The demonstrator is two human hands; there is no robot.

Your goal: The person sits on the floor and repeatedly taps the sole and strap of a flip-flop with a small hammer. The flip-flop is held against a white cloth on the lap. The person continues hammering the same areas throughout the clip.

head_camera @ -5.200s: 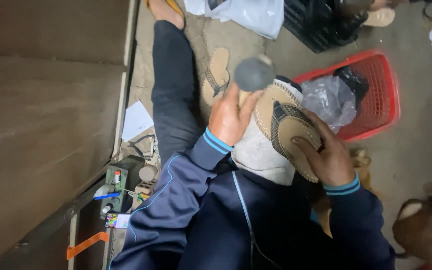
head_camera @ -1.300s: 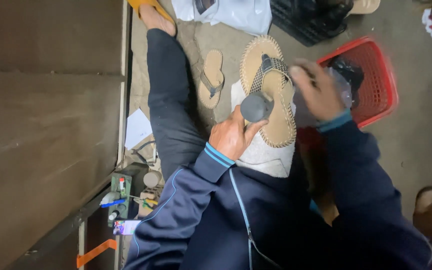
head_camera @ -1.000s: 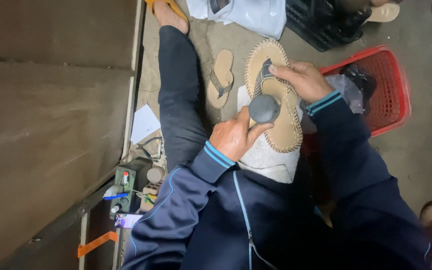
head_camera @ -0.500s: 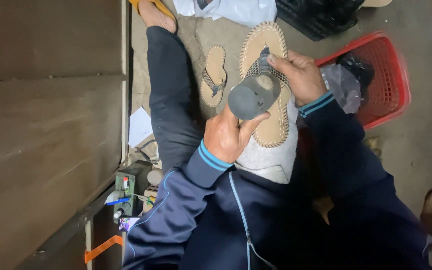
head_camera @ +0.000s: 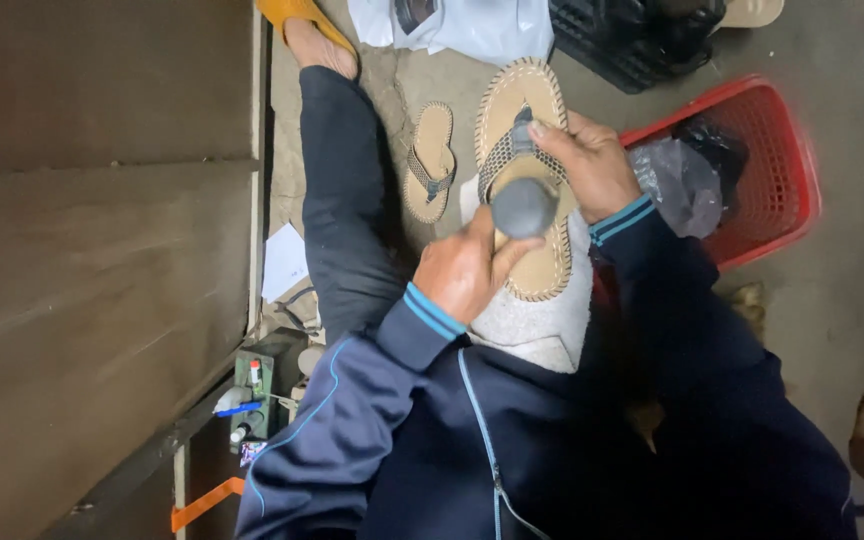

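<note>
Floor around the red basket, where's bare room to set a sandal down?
Bare concrete floor lies right of the red basket. A narrow strip shows between the small sandal and the outstretched leg. The lap is crowded: both hands, large sandal.

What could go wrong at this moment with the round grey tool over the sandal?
The left hand holds the round grey tool right beside the right hand, whose fingers pinch the woven strap of the tan flip-flop sandal; a slip might hit them. The sandal rests on a white cloth over the lap, so it may shift.
</note>
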